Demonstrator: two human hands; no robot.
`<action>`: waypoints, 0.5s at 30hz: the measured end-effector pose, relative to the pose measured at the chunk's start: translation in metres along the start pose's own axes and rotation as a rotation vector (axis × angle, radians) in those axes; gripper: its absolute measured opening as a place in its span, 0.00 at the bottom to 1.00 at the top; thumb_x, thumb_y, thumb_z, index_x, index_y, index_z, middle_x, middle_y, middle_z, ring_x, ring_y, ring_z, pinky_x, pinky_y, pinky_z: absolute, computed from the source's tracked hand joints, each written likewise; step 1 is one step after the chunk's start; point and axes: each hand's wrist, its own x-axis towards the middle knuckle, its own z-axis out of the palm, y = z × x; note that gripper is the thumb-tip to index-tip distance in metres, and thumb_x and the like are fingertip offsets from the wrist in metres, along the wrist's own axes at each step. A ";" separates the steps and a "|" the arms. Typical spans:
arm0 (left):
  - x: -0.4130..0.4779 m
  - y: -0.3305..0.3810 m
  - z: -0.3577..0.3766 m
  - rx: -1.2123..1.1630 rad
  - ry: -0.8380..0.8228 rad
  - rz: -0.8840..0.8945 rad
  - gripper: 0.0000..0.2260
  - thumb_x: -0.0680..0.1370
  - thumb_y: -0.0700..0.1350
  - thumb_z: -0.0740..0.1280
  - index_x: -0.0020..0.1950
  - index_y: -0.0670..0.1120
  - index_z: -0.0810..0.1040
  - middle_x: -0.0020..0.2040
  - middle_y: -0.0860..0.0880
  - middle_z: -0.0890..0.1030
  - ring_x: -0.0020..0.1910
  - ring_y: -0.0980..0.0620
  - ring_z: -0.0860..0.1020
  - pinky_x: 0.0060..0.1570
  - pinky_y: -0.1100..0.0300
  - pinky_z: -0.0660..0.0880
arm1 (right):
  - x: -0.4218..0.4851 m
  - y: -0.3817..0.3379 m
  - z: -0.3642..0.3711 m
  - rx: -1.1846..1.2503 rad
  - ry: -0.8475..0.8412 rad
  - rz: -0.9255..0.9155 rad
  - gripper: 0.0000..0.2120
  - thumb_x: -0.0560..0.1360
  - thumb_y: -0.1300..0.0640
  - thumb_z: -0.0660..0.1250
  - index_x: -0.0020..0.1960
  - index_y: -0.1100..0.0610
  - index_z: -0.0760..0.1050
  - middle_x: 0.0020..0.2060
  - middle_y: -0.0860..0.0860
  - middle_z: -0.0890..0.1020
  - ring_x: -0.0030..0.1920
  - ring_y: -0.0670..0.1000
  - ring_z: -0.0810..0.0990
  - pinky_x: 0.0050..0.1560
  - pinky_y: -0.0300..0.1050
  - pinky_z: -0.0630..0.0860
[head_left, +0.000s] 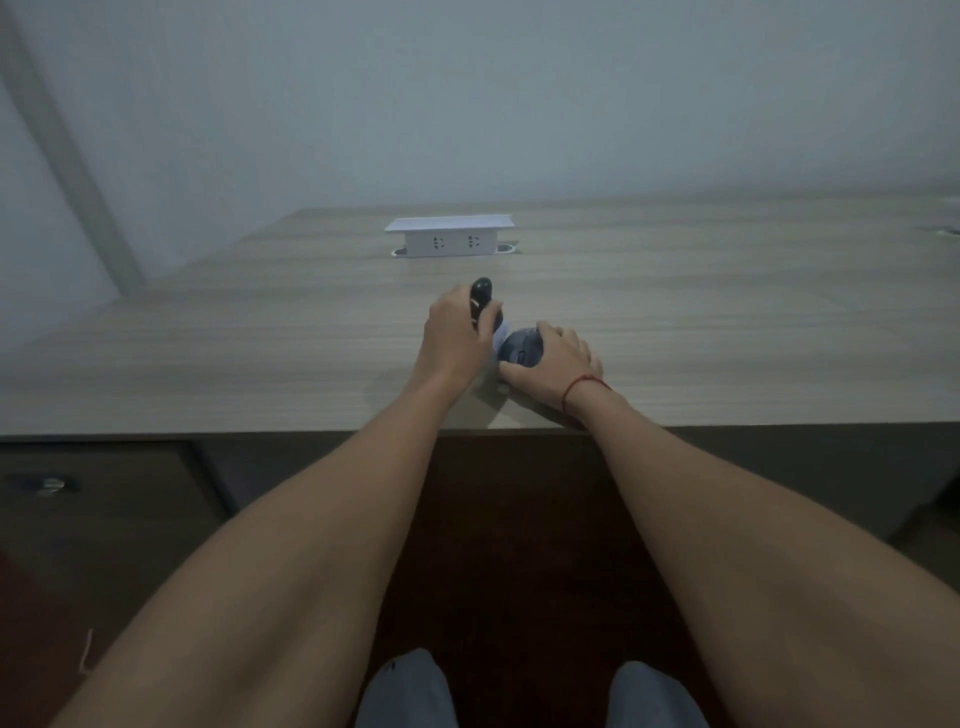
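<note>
As left hand (457, 338) grips black piece (480, 292), right hand (561, 364) cups domed blue-grey device (519, 349).

A: On the wood-grain table (260, 338)?
B: White socket box (450, 243) at the back, middle. Dark rounded gadget (519, 349) near the front edge, under a right hand (558, 364). Round hole (951, 232) far right.

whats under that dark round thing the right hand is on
Only a pale strip shows beside the dark round object, toward the left hand; the right hand and the object itself cover the rest.
</note>
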 end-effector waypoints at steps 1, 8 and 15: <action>0.001 0.006 0.001 -0.055 0.034 -0.011 0.09 0.80 0.46 0.65 0.52 0.40 0.77 0.47 0.44 0.79 0.45 0.50 0.76 0.47 0.58 0.76 | 0.000 0.000 0.001 0.007 0.008 0.001 0.43 0.65 0.33 0.66 0.72 0.53 0.61 0.69 0.55 0.69 0.67 0.57 0.67 0.66 0.55 0.64; 0.008 0.008 0.006 0.060 -0.061 -0.104 0.14 0.79 0.48 0.64 0.56 0.38 0.76 0.50 0.45 0.76 0.47 0.48 0.76 0.49 0.55 0.75 | 0.000 0.002 0.001 0.177 0.014 0.059 0.52 0.65 0.38 0.72 0.78 0.55 0.49 0.72 0.55 0.67 0.72 0.58 0.64 0.73 0.58 0.56; 0.008 0.010 0.003 0.079 -0.131 -0.012 0.12 0.79 0.47 0.65 0.55 0.40 0.76 0.51 0.42 0.80 0.49 0.44 0.79 0.51 0.51 0.78 | 0.003 0.003 0.003 0.158 0.010 0.024 0.31 0.62 0.38 0.70 0.60 0.50 0.68 0.54 0.52 0.77 0.60 0.57 0.75 0.66 0.58 0.67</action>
